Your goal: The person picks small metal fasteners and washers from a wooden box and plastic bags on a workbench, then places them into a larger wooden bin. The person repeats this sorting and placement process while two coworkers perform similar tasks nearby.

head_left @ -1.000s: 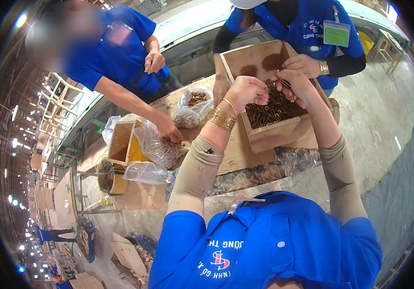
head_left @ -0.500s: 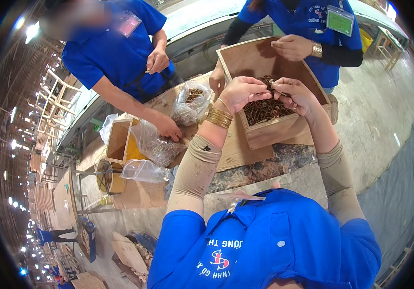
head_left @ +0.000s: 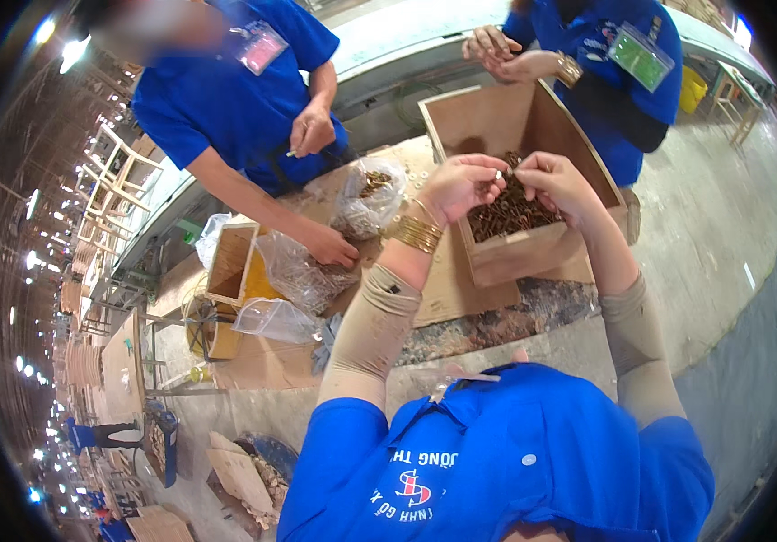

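Note:
Above a wooden box point(head_left: 533, 264) both of my hands are raised close together. My left hand point(head_left: 463, 187), with gold bangles at the wrist, pinches a small silvery metal piece point(head_left: 500, 174) between thumb and fingers. My right hand point(head_left: 558, 188) is closed in a pinch beside it; what sits between those fingertips is too small to make out. Below them, brown metal screws or bolts point(head_left: 508, 217) lie heaped in the box. A clear plastic bag point(head_left: 359, 217) with more brass-coloured fasteners stands left of my left hand.
At the left, a co-worker's hand point(head_left: 330, 246) reaches to a second clear bag point(head_left: 294, 275) of small metal parts. Another co-worker's hands point(head_left: 510, 56) are over the box's far edge. A smaller wooden box point(head_left: 231, 264) and an open plastic bag point(head_left: 273, 321) lie further left.
My hands have drawn slightly apart, so the silvery piece in my left shows. The far co-worker's hands have moved up and together. The view has shifted slightly.

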The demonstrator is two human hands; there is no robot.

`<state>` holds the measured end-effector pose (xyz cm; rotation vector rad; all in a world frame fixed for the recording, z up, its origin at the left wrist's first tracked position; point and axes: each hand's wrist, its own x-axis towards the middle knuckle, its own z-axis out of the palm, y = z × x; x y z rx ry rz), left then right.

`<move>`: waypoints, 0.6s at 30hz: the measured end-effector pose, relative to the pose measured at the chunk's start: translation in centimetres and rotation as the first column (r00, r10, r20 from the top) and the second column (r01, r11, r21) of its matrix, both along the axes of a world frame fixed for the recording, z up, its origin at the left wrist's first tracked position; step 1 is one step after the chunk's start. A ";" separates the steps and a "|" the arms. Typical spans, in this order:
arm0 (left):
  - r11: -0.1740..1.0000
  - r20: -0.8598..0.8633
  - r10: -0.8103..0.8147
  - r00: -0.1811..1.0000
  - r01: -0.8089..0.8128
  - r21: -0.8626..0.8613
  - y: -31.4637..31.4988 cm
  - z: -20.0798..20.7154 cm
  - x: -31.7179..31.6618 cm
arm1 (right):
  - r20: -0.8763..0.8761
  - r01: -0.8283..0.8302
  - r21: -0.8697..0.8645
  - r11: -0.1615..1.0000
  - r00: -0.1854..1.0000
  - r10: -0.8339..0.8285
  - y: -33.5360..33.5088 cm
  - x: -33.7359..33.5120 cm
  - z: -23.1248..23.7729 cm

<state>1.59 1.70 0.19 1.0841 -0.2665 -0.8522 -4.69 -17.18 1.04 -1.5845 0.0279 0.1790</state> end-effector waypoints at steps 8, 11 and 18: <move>0.984 0.185 0.097 0.978 -0.121 0.128 -1.4 1.2 -1.4 | 0.119 0.022 0.041 0.999 0.993 -0.027 0.7 -0.3 0.8; 0.991 0.089 0.129 0.988 -0.126 -0.041 -1.5 0.9 -1.6 | 0.130 0.054 0.347 0.936 0.986 -0.105 0.8 -0.1 0.1; 0.960 0.005 0.226 0.974 -0.222 -0.168 -2.6 0.2 -3.2 | 0.062 0.159 0.320 0.934 0.980 -0.188 1.9 -0.7 -0.2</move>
